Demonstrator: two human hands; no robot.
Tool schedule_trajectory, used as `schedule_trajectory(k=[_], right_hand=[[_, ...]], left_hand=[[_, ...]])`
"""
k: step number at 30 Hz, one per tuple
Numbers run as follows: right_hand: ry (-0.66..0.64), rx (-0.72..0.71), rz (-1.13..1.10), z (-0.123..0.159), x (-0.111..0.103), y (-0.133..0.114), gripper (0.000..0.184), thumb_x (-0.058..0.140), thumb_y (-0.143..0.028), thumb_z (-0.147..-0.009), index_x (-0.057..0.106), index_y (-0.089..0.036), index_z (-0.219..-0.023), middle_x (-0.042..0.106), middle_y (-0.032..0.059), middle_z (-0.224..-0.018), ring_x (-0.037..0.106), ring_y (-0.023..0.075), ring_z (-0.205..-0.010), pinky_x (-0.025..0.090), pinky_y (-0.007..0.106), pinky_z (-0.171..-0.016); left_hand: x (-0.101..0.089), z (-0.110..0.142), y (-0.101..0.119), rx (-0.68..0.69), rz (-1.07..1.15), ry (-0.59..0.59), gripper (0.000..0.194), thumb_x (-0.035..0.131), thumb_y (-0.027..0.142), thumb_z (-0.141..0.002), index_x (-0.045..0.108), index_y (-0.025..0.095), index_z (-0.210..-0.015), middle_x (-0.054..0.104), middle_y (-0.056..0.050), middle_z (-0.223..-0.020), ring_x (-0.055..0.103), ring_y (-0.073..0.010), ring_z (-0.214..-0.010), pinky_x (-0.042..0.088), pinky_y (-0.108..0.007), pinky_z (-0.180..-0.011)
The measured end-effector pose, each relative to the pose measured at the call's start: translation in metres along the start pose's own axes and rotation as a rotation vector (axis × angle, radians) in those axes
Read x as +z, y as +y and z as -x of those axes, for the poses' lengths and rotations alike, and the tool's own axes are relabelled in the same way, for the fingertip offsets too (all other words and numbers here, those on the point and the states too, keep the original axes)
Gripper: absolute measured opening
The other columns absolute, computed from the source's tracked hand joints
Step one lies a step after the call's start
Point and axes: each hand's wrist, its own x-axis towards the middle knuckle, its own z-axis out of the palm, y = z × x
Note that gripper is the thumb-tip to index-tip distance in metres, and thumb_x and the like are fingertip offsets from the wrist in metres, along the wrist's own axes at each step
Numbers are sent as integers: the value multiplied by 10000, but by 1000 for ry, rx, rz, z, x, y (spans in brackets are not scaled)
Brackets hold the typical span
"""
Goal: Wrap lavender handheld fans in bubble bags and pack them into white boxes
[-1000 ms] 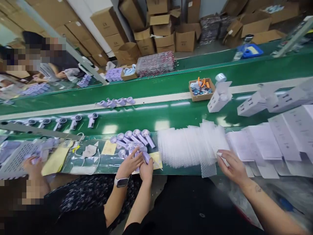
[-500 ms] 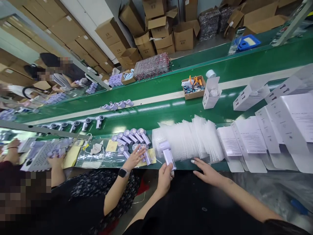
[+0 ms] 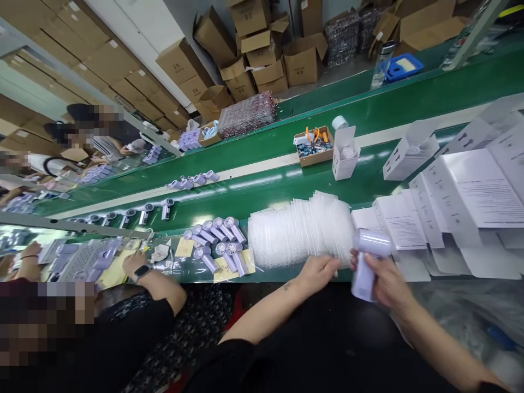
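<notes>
My right hand [image 3: 387, 281] is closed round the handle of a pale purple hand-held fan [image 3: 365, 256], held upright just off the table's near edge, its head level with the paper leaflets [image 3: 403, 221]. My left hand [image 3: 319, 270] lies at the near right corner of a fanned-out stack of clear plastic sleeves [image 3: 301, 229], its fingers curled and pinching the stack's edge.
More purple fans [image 3: 216, 240] lie in a group left of the stack, others along the green conveyor belt [image 3: 266, 188]. A co-worker's hand with a watch [image 3: 137, 265] rests on the left. White cartons [image 3: 345, 155] and a small box of tools [image 3: 313, 144] stand on the belt. Cardboard boxes are piled behind.
The fan went from my left hand to my right hand and moved right. My left hand shifted onto the sleeve stack. The co-worker's hand drew back from the group of fans.
</notes>
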Motion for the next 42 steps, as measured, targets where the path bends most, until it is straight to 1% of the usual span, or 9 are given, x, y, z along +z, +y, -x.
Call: schedule_trajectory(k=[2,6,11,16,21,24,27,33,42], right_hand=[[90,-46,101,15,-29,-23,466,758,-402,-634,583,-236,-1032,664,55,-878,643,225,-739,547,394,-704],[123,74,208,45,-80,-52,564,782,-378,-589,566,-251,-1095,667,80,-890,651,241,-690,554,351,-594],[101,221,105,55,-102,-34,396,748,-373,-598,616,-234,-944,677,73,-815,656,262,-668,571,409,-633],[-102,333,-62,51,-76,-11,371,748,-291,-606,619,-234,-949,659,43,-819,648,225,-745,563,367,-671],[-378,280,-158,33,-19,-18,663,759,-236,-609,491,-320,-1209,632,-3,-864,614,167,-682,543,335,-620],[-359,255,-75,22,3,-23,484,743,-276,-653,564,-240,-1101,618,12,-810,616,172,-712,536,303,-612],[-313,273,23,20,10,-22,361,727,-253,-689,589,-225,-1021,616,13,-851,607,165,-744,540,301,-623],[-180,264,20,35,19,-6,334,716,-272,-717,569,-232,-1014,588,11,-904,575,144,-691,558,324,-607],[-45,152,64,47,39,-5,668,756,-294,-682,437,-365,-1264,539,16,-1214,592,168,-782,563,327,-614]], left_hand=[[22,-38,10,120,-350,109,314,382,352,-912,632,162,-921,632,-99,-928,562,-208,-920,434,-321,-808],[61,-91,19,278,-819,-217,145,547,172,-790,665,102,-838,600,-179,-941,514,-299,-979,414,-397,-781],[32,-95,18,78,-839,-119,238,511,110,-770,633,38,-961,575,-221,-957,524,-292,-917,427,-370,-719],[-21,-65,18,-110,-647,121,258,457,86,-786,627,103,-980,570,-148,-938,526,-246,-925,434,-342,-794],[-22,-35,15,-31,-185,230,133,485,193,-823,614,161,-835,599,-44,-822,547,-176,-846,437,-283,-785],[-20,-22,9,-51,46,219,71,513,180,-781,582,165,-779,586,7,-723,537,-132,-702,428,-233,-658],[-28,-10,4,-95,164,428,118,466,222,-824,562,160,-792,560,2,-688,518,-123,-646,419,-230,-611],[-37,24,2,395,-123,491,138,431,190,-849,563,165,-817,548,-42,-700,506,-150,-670,418,-266,-616],[-27,16,8,647,-153,631,107,430,122,-827,529,161,-813,514,-32,-658,470,-143,-610,401,-266,-545]])
